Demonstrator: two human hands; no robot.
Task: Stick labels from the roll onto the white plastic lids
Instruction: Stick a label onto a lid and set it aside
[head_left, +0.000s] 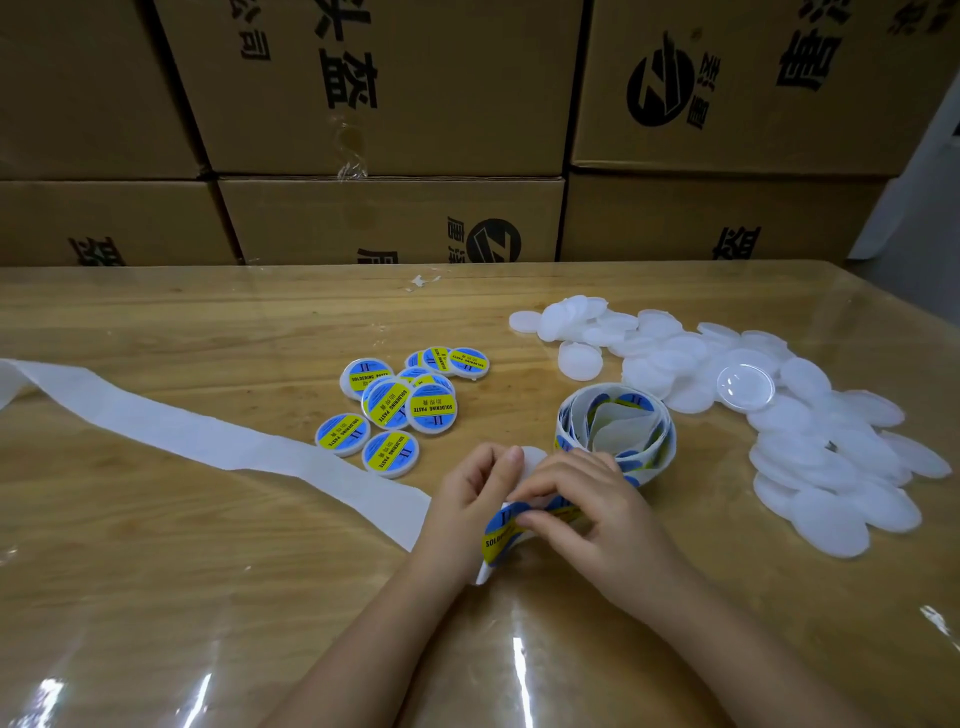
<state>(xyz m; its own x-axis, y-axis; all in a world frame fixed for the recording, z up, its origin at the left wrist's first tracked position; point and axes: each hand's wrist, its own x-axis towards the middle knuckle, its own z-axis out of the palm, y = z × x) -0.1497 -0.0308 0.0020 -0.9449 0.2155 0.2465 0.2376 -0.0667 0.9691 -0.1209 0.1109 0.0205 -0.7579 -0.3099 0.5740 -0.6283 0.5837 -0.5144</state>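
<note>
A loose roll of blue and yellow labels (618, 426) lies on the wooden table (208, 322). Its strip runs down into my hands. My left hand (475, 499) holds a white lid (534, 460) and the backing strip. My right hand (587, 509) pinches a blue and yellow label (501, 535) at the strip's bend. Several labelled lids (400, 405) lie in a cluster left of the roll. A big pile of plain white lids (779, 415) spreads to the right.
An empty white backing strip (208, 441) trails left across the table to its edge. One clear lid (745, 387) rests on the white pile. Stacked cardboard boxes (389, 156) form a wall behind the table.
</note>
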